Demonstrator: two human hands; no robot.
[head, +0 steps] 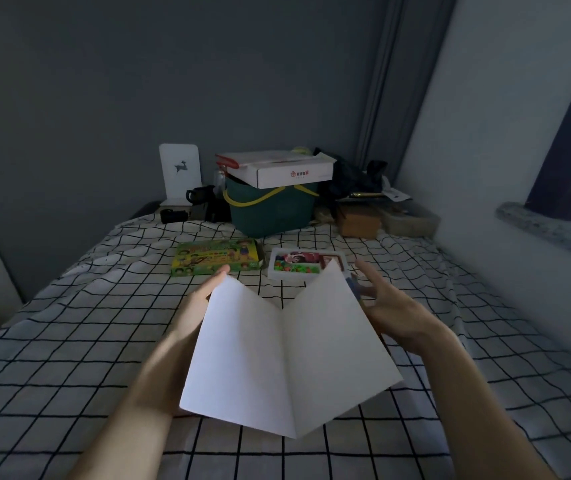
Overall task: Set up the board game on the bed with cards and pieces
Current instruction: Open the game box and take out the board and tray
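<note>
The room was dim and bluish, lit by weak daylight from the dark-framed window at the right. The white folded paper board was brightest, shadowing the black-and-white checked bedsheet. Wide-angle distortion bent the edges, where detail went soft.

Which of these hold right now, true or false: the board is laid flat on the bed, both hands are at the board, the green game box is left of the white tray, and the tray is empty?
1. The folded board lies flat on the bed. False: it is half open, held up.
2. The left hand and right hand are at its two sides. True.
3. The green game box lies left of the white tray. True.
4. The tray is empty. False: it holds coloured pieces and cards.
</note>
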